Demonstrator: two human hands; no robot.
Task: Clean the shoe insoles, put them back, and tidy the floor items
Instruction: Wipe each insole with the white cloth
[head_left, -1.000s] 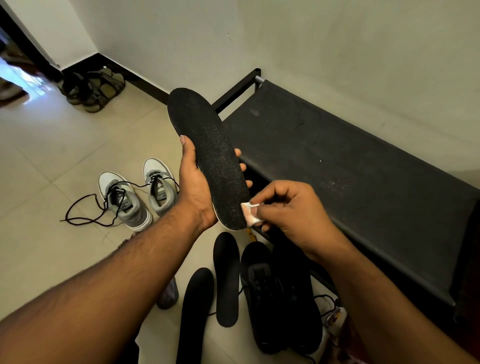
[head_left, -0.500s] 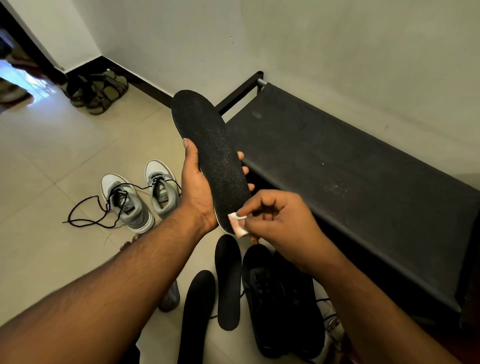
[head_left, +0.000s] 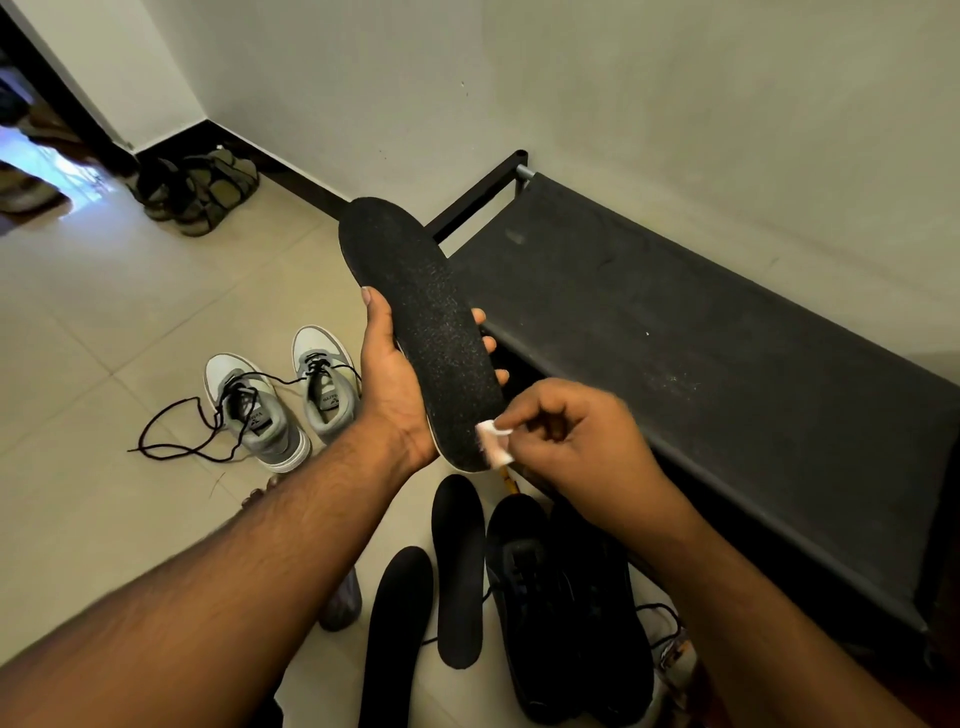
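My left hand (head_left: 396, 384) grips a black insole (head_left: 415, 317) from underneath, thumb along its left edge and fingertips showing past its right edge. My right hand (head_left: 566, 441) pinches a small white wipe (head_left: 492, 441) and presses it against the heel end of that insole. Two more black insoles (head_left: 457, 566) lie on the tiled floor below my hands. Beside them on the right stands a pair of black shoes (head_left: 566, 613). A pair of grey and white sneakers (head_left: 275, 400) with loose black laces sits on the floor to the left.
A black bench (head_left: 701, 364) runs along the wall on the right. Dark sandals (head_left: 202, 187) sit in the far left corner near a doorway. A small grey object (head_left: 343, 603) lies on the floor under my left forearm. Pale floor tiles (head_left: 104, 322) stretch left.
My right hand has slid the white wipe a little leftward across the heel end of the insole. My left hand keeps the same hold on the insole.
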